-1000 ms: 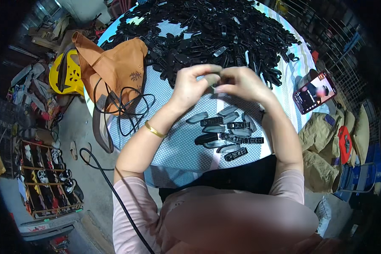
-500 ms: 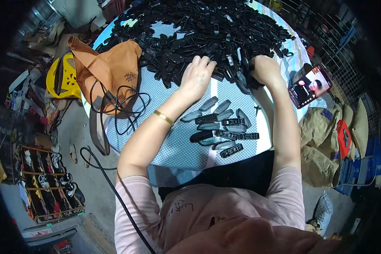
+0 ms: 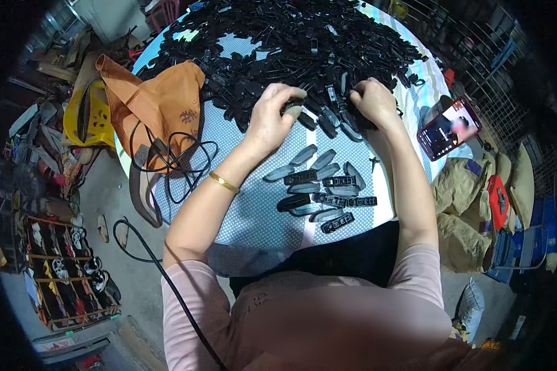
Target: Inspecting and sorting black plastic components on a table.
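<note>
A large heap of small black plastic pieces covers the far part of the table. At its near edge, my left hand has its thumb and fingers curved apart; some black pieces show behind the gap. My right hand is at the heap's near right edge, fingers curled in. Whether a piece is in them I cannot make out. Between the hands a few longer pieces stick out of the heap. Closer to me, several elongated grey and black pieces lie in a loose group, some showing an open frame side.
The round table has a dotted cloth. An orange bag and a coiled black cable lie at its left. A lit phone stands at the right edge. Brown sacks are beyond it; a shoe rack stands lower left.
My left hand has moved left and its thumb and fingers have spread apart. My right hand has shifted slightly left, still at the heap. The near group of pieces looks the same.
</note>
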Action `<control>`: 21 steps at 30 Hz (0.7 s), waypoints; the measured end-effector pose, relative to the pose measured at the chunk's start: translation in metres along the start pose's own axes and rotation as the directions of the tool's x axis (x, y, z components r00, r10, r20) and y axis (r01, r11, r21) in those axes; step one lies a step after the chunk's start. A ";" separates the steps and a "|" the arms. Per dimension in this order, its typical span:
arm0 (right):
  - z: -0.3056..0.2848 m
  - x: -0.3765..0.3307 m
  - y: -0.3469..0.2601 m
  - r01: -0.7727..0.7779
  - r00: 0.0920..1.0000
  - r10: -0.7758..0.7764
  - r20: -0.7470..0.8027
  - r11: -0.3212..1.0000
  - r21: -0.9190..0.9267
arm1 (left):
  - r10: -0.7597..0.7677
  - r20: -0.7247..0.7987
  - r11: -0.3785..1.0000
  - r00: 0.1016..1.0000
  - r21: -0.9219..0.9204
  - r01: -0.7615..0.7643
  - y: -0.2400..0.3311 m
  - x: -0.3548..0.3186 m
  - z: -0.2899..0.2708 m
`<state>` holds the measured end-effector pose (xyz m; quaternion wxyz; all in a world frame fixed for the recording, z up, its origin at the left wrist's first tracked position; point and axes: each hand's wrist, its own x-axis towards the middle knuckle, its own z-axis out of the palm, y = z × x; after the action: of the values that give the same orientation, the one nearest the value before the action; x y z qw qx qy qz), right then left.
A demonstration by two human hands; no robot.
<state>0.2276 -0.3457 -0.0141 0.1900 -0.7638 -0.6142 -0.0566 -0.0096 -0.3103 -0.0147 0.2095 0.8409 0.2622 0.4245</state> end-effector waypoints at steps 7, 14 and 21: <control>-0.011 0.003 -0.010 0.050 0.994 0.002 -0.105 0.870 0.490 | -0.379 0.425 0.458 0.822 -0.685 0.566 -0.001 0.001 -0.013; -0.029 -0.023 -0.061 -0.253 0.951 -0.183 0.249 0.003 0.967 | -0.310 0.440 0.466 0.843 -0.702 0.538 -0.002 0.001 -0.010; -0.012 -0.028 -0.068 -0.112 0.968 -0.175 0.180 0.338 0.934 | -0.363 0.285 0.406 0.887 -0.809 0.426 -0.004 0.002 -0.006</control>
<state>0.1572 -0.3634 0.0032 0.5148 -0.5033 -0.5677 0.3993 -0.0144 -0.3057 -0.0127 0.6971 0.5535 0.2022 0.4083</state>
